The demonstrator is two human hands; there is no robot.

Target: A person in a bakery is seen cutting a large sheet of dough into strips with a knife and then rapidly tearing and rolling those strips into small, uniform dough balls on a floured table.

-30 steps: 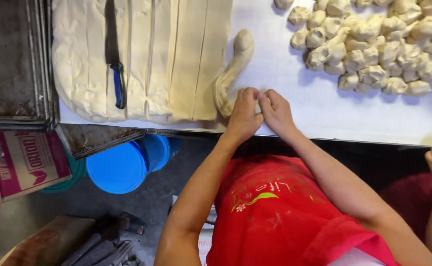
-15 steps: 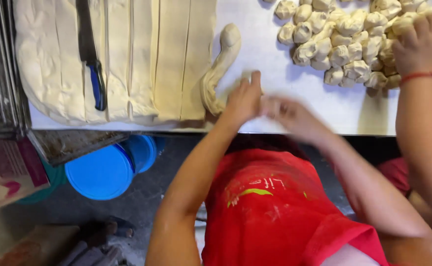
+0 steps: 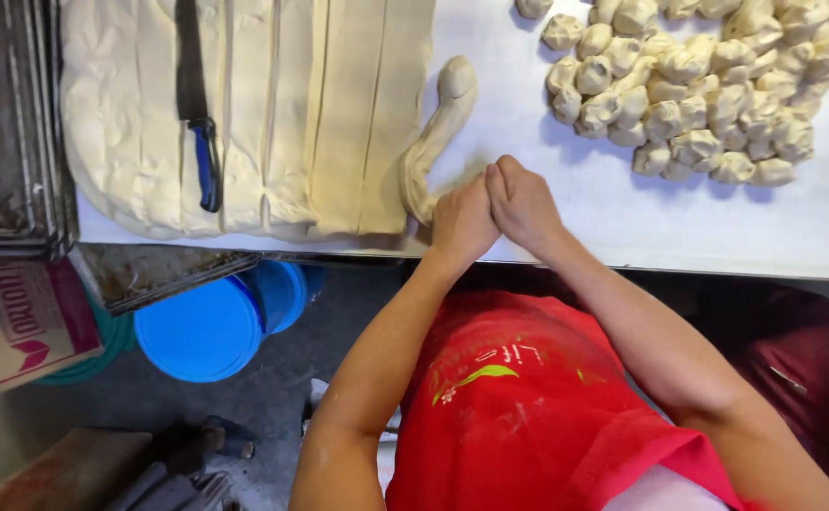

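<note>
My left hand point(image 3: 462, 220) and my right hand point(image 3: 525, 201) are pressed together at the near edge of the white table point(image 3: 717, 232). Both are closed on the near end of a thick dough rope point(image 3: 441, 118) that curves away from them. What lies between my fingers is hidden. Left of the rope lies a flat sheet of dough point(image 3: 320, 114) cut into long strips. A knife with a blue handle point(image 3: 199, 114) rests on it. A pile of small dough pieces point(image 3: 698, 85) sits at the far right.
Stacked metal trays point(image 3: 8, 123) stand at the table's left end. Below the edge are round blue tubs point(image 3: 202, 326) and a pink-printed cardboard box point(image 3: 12, 322). Another person's dark red clothing point(image 3: 802, 360) shows at the right.
My hands were apart and blurred in motion; now they are pressed together at the rope's end. Another person's hand that reached the dough pile at the right has left the view.
</note>
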